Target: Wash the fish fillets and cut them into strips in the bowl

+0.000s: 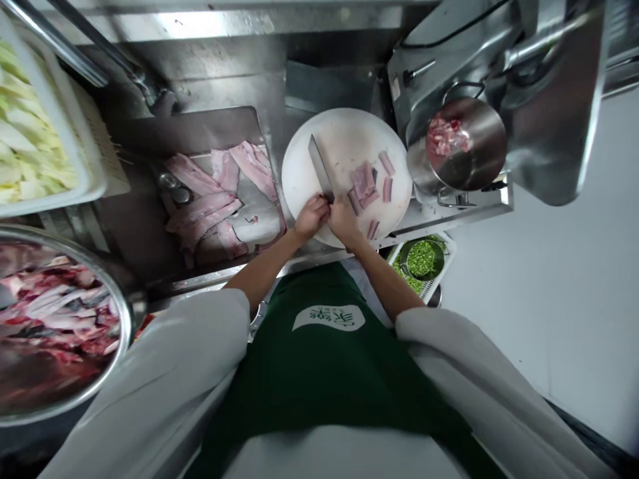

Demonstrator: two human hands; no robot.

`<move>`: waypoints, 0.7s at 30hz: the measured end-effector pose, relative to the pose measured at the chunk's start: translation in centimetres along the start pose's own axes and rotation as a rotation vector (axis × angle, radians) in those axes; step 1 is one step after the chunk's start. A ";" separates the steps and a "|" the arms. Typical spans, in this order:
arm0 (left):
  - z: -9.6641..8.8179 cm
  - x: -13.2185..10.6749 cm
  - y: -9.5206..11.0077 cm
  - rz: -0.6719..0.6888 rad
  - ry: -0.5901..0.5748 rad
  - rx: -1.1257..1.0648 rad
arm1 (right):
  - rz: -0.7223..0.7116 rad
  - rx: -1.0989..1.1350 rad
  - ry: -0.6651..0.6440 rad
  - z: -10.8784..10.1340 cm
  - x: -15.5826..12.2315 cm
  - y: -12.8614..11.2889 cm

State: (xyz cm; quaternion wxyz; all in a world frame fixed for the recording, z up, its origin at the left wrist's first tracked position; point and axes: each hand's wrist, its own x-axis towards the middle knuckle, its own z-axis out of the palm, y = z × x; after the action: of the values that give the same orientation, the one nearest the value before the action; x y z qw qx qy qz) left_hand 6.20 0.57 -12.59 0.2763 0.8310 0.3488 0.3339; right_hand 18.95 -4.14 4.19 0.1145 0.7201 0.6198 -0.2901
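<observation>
On the round white cutting board [304, 159], a broad-bladed kitchen knife [320, 163] points away from me. My right hand [344, 218] is closed round its handle. My left hand [313, 214] is curled right beside the handle end, against my right hand; whatever its fingers hold is hidden. Cut fish pieces [363, 179] are piled just right of my right hand, with several narrow strips scattered around them. Left of the board, long pale pink fish fillets [200, 213] lie across one another in the sink basin [257, 126].
At far left stand a white crate [84, 143] of chopped cabbage and a big metal bowl [127, 313] of fish parts. A faucet [162, 100] hangs over the sink. To the right, a steel pot [486, 146] holds meat pieces. Below it sits a basket [452, 249] with chopped greens [421, 258].
</observation>
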 end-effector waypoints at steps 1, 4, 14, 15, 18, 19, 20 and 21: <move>-0.1 0.0 0.0 0.002 0.005 -0.005 | -0.016 0.017 0.026 0.0 0.7 -0.1; -0.5 0.1 0.3 0.007 0.006 0.003 | 0.028 0.051 -0.012 0.8 -1.0 1.4; -1.5 0.3 0.5 0.045 0.008 -0.039 | -0.009 0.129 0.061 -1.2 4.9 3.0; -2.1 0.1 0.6 0.055 0.007 -0.056 | -0.011 0.135 0.065 -1.7 5.7 3.3; -4.6 -1.2 1.0 0.000 0.093 -0.042 | 0.025 0.110 0.114 -2.2 4.7 4.1; -5.3 -1.8 1.1 -0.054 0.160 -0.012 | 0.037 0.095 0.140 -2.0 3.7 4.1; -6.0 -2.2 1.1 -0.110 0.228 0.025 | 0.041 0.082 0.155 -1.7 2.6 3.8; -6.3 -2.6 1.1 -0.153 0.282 0.059 | 0.035 0.071 0.151 -1.3 1.5 3.2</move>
State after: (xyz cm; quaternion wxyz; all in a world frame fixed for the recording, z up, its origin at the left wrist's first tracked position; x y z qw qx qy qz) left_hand 0.52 -0.61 -8.82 0.2246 0.7546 0.4560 0.4149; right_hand 22.50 -2.91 3.75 0.0469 0.7542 0.6034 -0.2547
